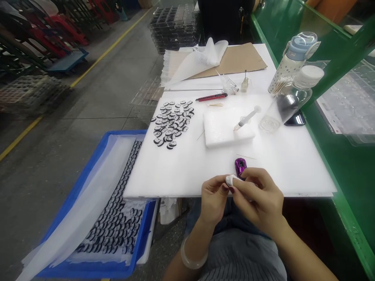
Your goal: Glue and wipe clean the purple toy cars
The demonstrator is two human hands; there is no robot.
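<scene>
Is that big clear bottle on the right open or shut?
Shut: the white cap sits over the mouth of the clear bottle. How tightly, I cannot tell.

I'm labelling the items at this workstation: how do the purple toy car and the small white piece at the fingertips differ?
Colour: the purple toy car is glossy purple with dark parts, while the small white piece looks white.
Position: the purple toy car sits on the white tabletop, while the small white piece is held at the fingertips of the left grip and right grip.
Shared: both are small and close together.
</scene>
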